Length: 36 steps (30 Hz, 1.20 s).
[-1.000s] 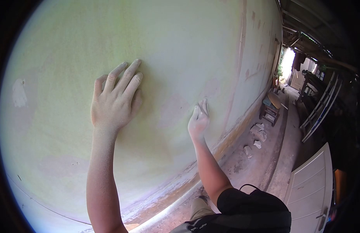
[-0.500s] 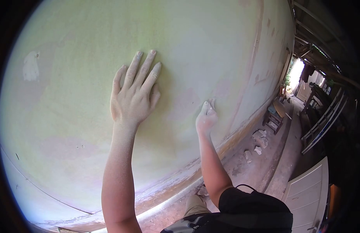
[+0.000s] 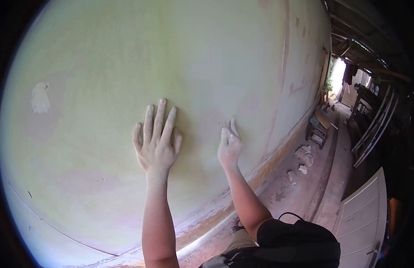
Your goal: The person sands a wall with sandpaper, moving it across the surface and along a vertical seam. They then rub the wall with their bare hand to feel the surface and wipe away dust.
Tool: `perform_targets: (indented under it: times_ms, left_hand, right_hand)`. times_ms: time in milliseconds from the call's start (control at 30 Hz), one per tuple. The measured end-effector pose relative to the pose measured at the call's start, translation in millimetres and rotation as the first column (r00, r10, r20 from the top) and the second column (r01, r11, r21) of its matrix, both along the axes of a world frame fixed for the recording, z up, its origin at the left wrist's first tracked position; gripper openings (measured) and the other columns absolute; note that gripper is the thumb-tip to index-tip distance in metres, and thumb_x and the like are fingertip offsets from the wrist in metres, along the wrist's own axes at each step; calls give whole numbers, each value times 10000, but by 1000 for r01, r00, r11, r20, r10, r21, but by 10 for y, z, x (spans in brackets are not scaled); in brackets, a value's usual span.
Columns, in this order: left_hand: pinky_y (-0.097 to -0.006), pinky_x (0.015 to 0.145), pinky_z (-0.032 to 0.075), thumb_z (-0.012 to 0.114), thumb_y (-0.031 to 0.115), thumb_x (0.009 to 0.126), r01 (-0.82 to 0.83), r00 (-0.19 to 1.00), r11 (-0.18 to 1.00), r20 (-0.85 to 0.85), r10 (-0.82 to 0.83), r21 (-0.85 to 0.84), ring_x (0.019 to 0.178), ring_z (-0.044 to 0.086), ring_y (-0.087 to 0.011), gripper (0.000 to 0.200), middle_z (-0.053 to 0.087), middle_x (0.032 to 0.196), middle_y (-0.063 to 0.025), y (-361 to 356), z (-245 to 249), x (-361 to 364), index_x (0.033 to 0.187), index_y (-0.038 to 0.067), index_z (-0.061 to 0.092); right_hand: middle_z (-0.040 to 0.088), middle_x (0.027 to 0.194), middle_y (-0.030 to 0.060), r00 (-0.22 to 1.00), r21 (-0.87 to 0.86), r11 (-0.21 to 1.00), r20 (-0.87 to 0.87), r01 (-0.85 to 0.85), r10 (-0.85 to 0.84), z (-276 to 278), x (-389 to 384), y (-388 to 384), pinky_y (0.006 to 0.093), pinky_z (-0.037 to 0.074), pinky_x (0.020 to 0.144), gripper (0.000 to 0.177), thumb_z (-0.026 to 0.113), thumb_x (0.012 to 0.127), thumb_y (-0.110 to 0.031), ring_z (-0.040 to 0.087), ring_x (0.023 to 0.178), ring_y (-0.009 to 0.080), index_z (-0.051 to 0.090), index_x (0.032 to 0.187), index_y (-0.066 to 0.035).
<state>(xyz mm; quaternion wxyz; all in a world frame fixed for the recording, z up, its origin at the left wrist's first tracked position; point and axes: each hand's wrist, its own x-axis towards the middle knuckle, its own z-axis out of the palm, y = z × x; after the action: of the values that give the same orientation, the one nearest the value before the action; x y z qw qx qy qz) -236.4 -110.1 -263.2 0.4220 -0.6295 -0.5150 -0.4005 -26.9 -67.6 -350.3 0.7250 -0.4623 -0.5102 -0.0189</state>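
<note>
My left hand [image 3: 157, 149], coated in pale dust, lies against the green-white wall [image 3: 104, 89] with its fingers spread. Nothing is in it. Lower and to the right, my right hand [image 3: 229, 146] is against the same wall, also dusty. Its thumb and fingers are drawn close together, and whatever they press on or hold is hidden. Faint pinkish and grey patches mark the wall around both hands. A white filler patch [image 3: 41, 98] shows on the wall at the far left.
Broken pale chunks [image 3: 303, 156] lie on the floor along the wall's foot. Behind them stands a small shelf [image 3: 317, 135]. A white panelled door [image 3: 362, 219] leans at the lower right, and a ladder-like metal frame [image 3: 376, 127] is on the right.
My left hand has slid down the wall, fingers still spread. My right hand sits slightly lower and further left, its fingers now more extended. The camera view has shifted a little.
</note>
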Motion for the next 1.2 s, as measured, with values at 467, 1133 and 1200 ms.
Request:
perform_targets:
  times_ms: [467,1133,1200]
  left_hand:
    - [-411,1166,269,683,239,896,80,993,994,78,-86,78,1482,455,-173,580,495,1619,73,6,-175,22,1464,309,593]
    - [-493,1268,84,536,452,990,-194,979,975,90,184,113,1558,341,-271,541,452,1654,-9,116,-1068,-75,1514,321,575]
    - [-494,1268,82,537,450,989,-194,980,974,61,188,117,1559,339,-279,540,459,1649,-19,119,-1139,-106,1509,312,582]
  right_hand:
    - [486,1529,331,998,1,999,31,53,-53,-182,212,289,465,366,1208,387,560,1048,-149,458,1449,457,652,1301,130]
    - [549,1504,260,912,-3,990,389,141,-128,-744,-331,-173,488,402,1183,376,661,1000,-174,478,1427,452,689,1293,60]
    - [564,1492,257,901,51,971,365,234,-236,-619,-48,45,494,396,1186,358,619,1019,-163,484,1418,463,688,1282,70]
